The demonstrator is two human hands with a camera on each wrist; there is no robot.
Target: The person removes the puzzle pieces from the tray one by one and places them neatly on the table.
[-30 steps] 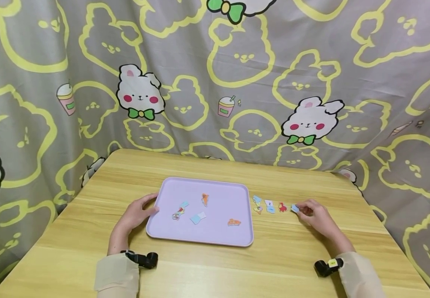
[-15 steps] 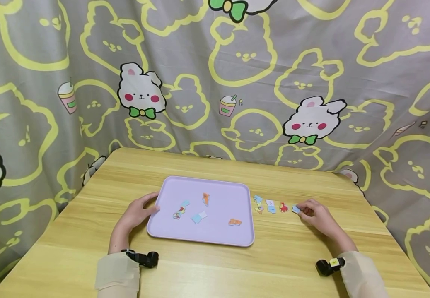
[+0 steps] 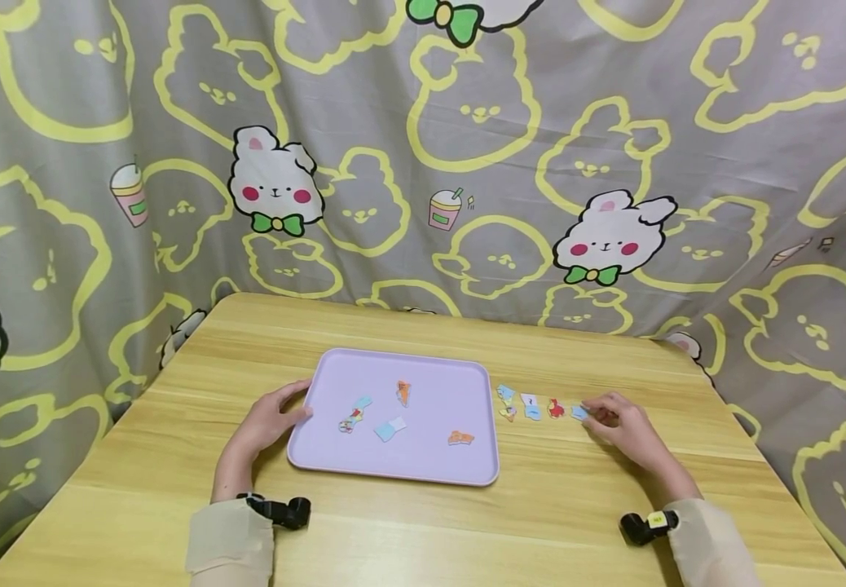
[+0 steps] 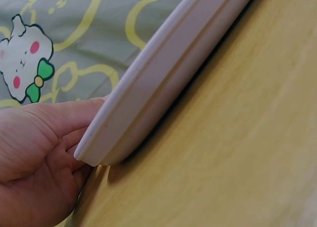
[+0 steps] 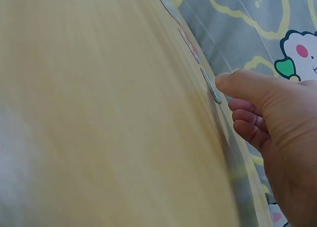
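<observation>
My left hand [image 3: 270,420] grips the left rim of a lilac tray [image 3: 423,466]; in the left wrist view the thumb lies over the rim [image 4: 143,68] and the fingers curl by its edge. At the right end of a row of puzzle pieces, my right hand [image 3: 619,425] pinches the edge of a small blue puzzle piece [image 3: 579,412]. That piece [image 5: 210,85] looks flat on the table in the right wrist view, with the thumb at its edge and the index fingertip hidden. To its left lie a red piece [image 3: 556,408], a white-and-blue piece [image 3: 531,407] and a multicoloured piece [image 3: 507,403].
On the tray lie two orange pieces [image 3: 403,393] [image 3: 460,438], a blue-and-white piece [image 3: 390,429] and a multicoloured strip [image 3: 354,416]. A wooden table [image 3: 423,538] carries everything. Behind it hangs a grey patterned curtain [image 3: 394,122].
The blue piece under my right fingers shows slightly more and lies a touch lower and further left. My left hand and the tray keep their places.
</observation>
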